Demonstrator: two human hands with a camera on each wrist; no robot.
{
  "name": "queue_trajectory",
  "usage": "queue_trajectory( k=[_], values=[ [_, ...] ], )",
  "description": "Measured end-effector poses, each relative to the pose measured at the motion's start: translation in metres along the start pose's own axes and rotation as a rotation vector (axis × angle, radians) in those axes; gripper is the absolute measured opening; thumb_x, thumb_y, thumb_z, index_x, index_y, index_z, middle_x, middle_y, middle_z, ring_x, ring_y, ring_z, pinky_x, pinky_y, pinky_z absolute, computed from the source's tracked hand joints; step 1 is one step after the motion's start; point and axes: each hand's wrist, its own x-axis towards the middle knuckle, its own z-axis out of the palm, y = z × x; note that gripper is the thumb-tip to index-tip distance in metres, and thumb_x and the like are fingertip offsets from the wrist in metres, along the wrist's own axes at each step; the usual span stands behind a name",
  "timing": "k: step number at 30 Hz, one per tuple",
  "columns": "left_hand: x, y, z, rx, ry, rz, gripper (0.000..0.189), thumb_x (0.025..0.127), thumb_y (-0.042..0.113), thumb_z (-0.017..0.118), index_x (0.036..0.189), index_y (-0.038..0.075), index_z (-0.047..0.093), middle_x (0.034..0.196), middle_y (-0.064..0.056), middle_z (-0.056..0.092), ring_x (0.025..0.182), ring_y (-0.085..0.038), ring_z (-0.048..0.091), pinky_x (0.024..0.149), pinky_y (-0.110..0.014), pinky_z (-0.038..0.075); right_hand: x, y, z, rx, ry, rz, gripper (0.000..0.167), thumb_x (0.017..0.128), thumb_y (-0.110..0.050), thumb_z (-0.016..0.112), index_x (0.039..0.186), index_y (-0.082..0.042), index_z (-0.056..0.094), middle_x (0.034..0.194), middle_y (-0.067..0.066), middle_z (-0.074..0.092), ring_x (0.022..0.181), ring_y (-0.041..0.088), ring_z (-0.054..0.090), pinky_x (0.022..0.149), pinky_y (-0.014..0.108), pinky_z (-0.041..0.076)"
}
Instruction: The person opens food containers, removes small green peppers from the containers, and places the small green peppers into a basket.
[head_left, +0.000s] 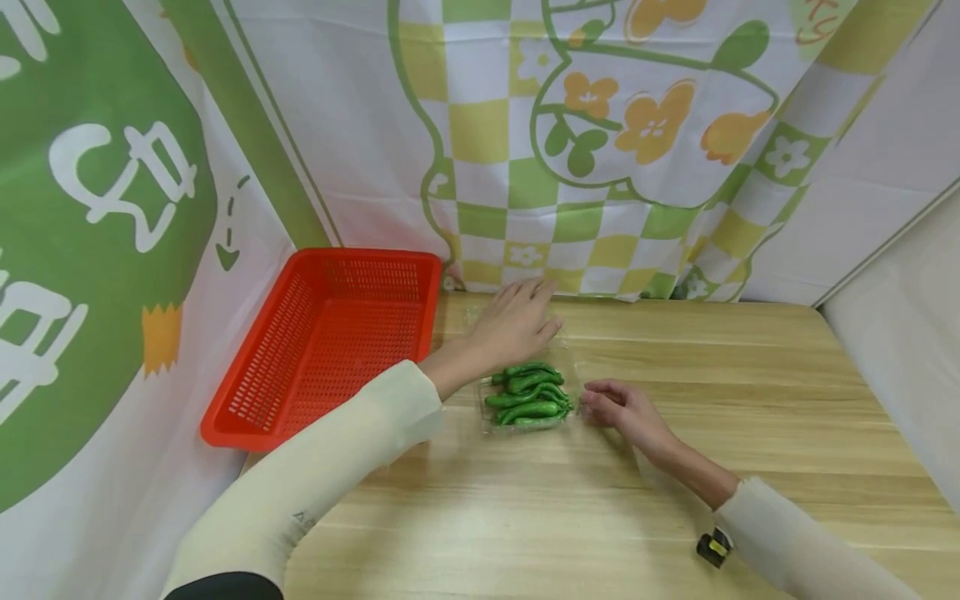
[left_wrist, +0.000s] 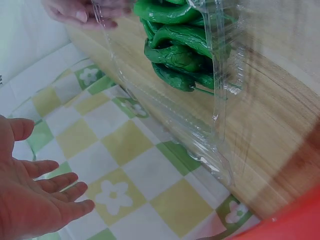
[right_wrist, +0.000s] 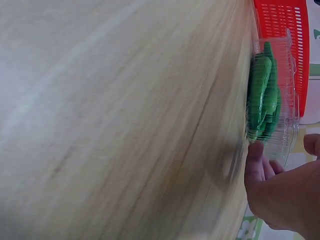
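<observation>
Several green chili peppers lie side by side in a clear plastic clamshell box on the table. The box's transparent lid stands open on the far side of the peppers, as the left wrist view shows. My left hand is over the lid area, palm down and fingers extended, holding nothing; in its wrist view the fingers are spread apart from the lid. At the right end of the box, my right hand has its fingertips right at the box's edge, fingers loosely bent.
A red perforated plastic basket sits left of the box, close to the left forearm. A patterned cloth hangs along the table's back edge. A small black and yellow object is by the right sleeve, over the wooden table.
</observation>
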Motion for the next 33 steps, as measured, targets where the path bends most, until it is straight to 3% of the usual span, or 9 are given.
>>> queue_trajectory(
  k=[5, 10, 15, 17, 22, 28, 33],
  values=[
    [-0.011, 0.001, -0.004, 0.023, -0.001, -0.008, 0.063, 0.113, 0.04, 0.047, 0.164, 0.007, 0.035, 0.167, -0.02, 0.038, 0.156, -0.036, 0.034, 0.129, -0.05, 0.025, 0.005, -0.001, 0.001, -0.057, 0.011, -0.038, 0.061, 0.111, -0.028, 0.057, 0.158, 0.006, 0.038, 0.154, 0.028, 0.052, 0.142, 0.041, 0.052, 0.111, 0.035, 0.05],
    [-0.021, -0.001, -0.005, 0.066, -0.043, -0.007, 0.064, 0.112, 0.042, 0.05, 0.163, 0.005, 0.037, 0.165, -0.019, 0.042, 0.154, -0.035, 0.038, 0.128, -0.049, 0.027, 0.01, -0.003, 0.006, -0.085, 0.014, -0.081, 0.063, 0.112, -0.026, 0.054, 0.161, 0.007, 0.031, 0.16, 0.028, 0.043, 0.149, 0.042, 0.044, 0.118, 0.045, 0.04],
    [-0.027, -0.004, -0.007, 0.084, -0.086, 0.011, 0.064, 0.11, 0.042, 0.055, 0.161, 0.005, 0.041, 0.16, -0.019, 0.048, 0.149, -0.036, 0.046, 0.125, -0.051, 0.033, 0.014, -0.001, 0.009, -0.038, 0.009, -0.088, 0.063, 0.113, -0.022, 0.052, 0.162, 0.009, 0.026, 0.163, 0.029, 0.039, 0.151, 0.041, 0.04, 0.119, 0.041, 0.037],
    [-0.029, -0.005, -0.007, 0.104, -0.094, 0.022, 0.063, 0.109, 0.041, 0.057, 0.159, 0.005, 0.044, 0.155, -0.018, 0.055, 0.142, -0.036, 0.053, 0.12, -0.051, 0.04, 0.015, 0.0, 0.01, -0.028, 0.006, -0.096, 0.063, 0.113, -0.021, 0.052, 0.162, 0.009, 0.026, 0.162, 0.03, 0.038, 0.151, 0.041, 0.039, 0.119, 0.04, 0.036],
    [-0.032, -0.004, -0.008, 0.091, -0.161, 0.025, 0.053, 0.105, 0.034, 0.066, 0.148, 0.005, 0.057, 0.132, -0.014, 0.07, 0.114, -0.03, 0.069, 0.093, -0.047, 0.059, 0.017, 0.002, 0.013, -0.014, 0.006, -0.101, 0.062, 0.113, -0.02, 0.051, 0.161, 0.01, 0.027, 0.162, 0.029, 0.038, 0.152, 0.041, 0.038, 0.119, 0.039, 0.034],
    [-0.032, 0.001, -0.004, 0.077, -0.235, 0.047, 0.045, 0.101, 0.03, 0.073, 0.137, 0.004, 0.065, 0.133, -0.013, 0.07, 0.119, -0.03, 0.069, 0.093, -0.046, 0.06, 0.02, 0.001, 0.018, -0.001, 0.03, -0.09, 0.057, 0.114, -0.017, 0.048, 0.16, 0.011, 0.03, 0.162, 0.029, 0.038, 0.153, 0.041, 0.036, 0.122, 0.044, 0.031],
    [-0.029, 0.006, 0.005, 0.119, -0.267, 0.076, 0.03, 0.099, 0.025, 0.075, 0.123, 0.006, 0.072, 0.113, -0.008, 0.074, 0.1, -0.023, 0.07, 0.079, -0.041, 0.06, 0.021, 0.0, 0.022, 0.018, 0.045, -0.057, 0.053, 0.114, -0.015, 0.045, 0.159, 0.011, 0.033, 0.162, 0.028, 0.039, 0.153, 0.04, 0.036, 0.124, 0.048, 0.03]
  ],
)
